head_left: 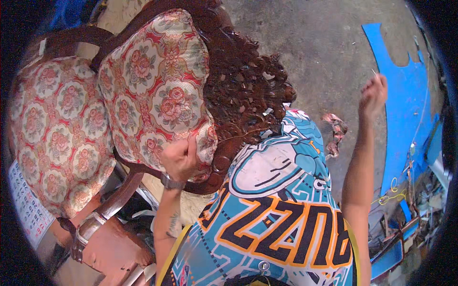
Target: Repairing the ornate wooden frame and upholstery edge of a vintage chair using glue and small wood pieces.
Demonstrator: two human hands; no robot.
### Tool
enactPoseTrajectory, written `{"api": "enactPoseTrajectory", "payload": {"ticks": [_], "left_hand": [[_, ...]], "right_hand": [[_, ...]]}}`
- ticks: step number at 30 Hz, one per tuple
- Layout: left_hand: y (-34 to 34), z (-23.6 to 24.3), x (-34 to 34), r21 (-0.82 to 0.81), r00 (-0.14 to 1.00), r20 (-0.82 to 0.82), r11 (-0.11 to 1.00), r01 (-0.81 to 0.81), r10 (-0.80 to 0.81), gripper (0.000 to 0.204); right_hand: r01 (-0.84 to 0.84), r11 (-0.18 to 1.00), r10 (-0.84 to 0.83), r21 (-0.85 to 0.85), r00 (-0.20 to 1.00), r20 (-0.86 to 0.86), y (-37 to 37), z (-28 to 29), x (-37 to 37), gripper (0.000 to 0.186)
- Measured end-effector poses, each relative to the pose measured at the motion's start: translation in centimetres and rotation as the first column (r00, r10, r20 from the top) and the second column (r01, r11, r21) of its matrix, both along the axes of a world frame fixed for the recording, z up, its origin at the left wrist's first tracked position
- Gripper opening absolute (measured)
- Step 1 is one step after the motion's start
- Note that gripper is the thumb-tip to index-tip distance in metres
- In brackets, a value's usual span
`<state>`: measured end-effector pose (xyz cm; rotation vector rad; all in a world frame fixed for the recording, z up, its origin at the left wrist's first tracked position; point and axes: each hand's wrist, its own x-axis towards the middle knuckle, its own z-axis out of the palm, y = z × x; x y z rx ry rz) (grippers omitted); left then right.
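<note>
My left hand (181, 155) is closed on the lower right part of a floral-upholstered panel (143, 66) in a dark, carved wooden chair frame (234, 66); what its fingers grip is hidden. A fine thread (250, 135) shows beside it over the carving. My right hand (373, 93) is raised out to the right, closed on a thin pointed item (374, 71), possibly a needle. The chair piece leans close against my patterned top.
A second floral chair (62, 133) stands at the left, near printed paper (28, 195). Blue sheet material (400, 119) lies on the concrete floor (305, 38) at the right, with a crumpled scrap (334, 133), yellow cord (391, 195) and offcuts.
</note>
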<state>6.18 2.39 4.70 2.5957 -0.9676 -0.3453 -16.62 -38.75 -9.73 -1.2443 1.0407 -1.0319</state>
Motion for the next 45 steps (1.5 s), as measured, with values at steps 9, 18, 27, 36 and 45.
{"api": "enactPoseTrajectory", "payload": {"ticks": [9, 18, 27, 36, 45], "left_hand": [[2.0, -0.5, -1.2, -0.132, 0.989, 0.11, 0.985, 0.115, -0.1, 0.036], [1.6, 0.0, -1.3, -0.156, 0.982, 0.072, 0.971, 0.184, -0.175, 0.035], [1.5, -0.9, -0.9, -0.211, 0.971, 0.093, 0.948, 0.237, -0.222, 0.035], [1.6, -1.5, -1.2, -0.289, 0.964, 0.139, 0.922, 0.258, -0.226, 0.035], [1.1, -1.2, -1.3, -0.255, 0.944, 0.2, 0.916, 0.31, -0.263, 0.033]], "right_hand": [[-0.69, 0.475, 0.423, -0.546, 0.723, -0.546, 13.3, 7.7, 20.7, 0.041], [-0.827, 0.341, 0.352, -0.447, 0.553, -0.755, 13.4, 7.1, 24.4, 0.059], [-0.882, 0.298, 0.299, -0.364, 0.449, -0.842, 13.6, 7.6, 25.0, 0.06], [-0.884, 0.307, 0.297, -0.353, 0.442, -0.846, 14.0, 8.0, 24.3, 0.069], [-0.874, 0.392, 0.379, -0.289, 0.439, -0.814, 14.0, 8.2, 24.4, 0.075]]}}
